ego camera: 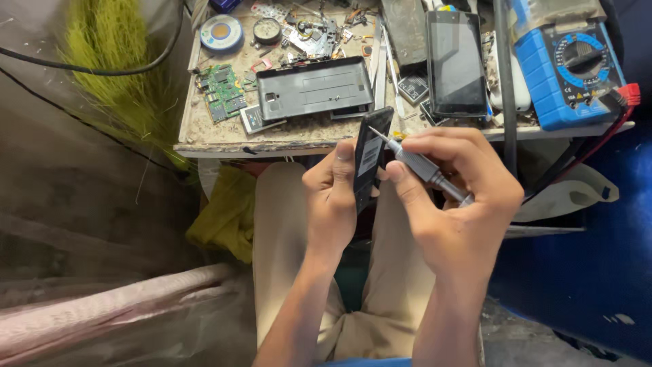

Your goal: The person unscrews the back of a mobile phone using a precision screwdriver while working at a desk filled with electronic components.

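Black slim phone body (370, 160), held upright on edge above the lap, is gripped by the left hand (333, 197), while the right hand (448, 197) pinches a grey metal screwdriver (421, 166) against its top edge.

left hand (331, 197) fingers curled gripping, right hand (451, 190) pinching

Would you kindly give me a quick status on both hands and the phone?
Left hand grips the phone upright, edge-on. Right hand holds the screwdriver, tip on the phone's top corner. Nothing between them.
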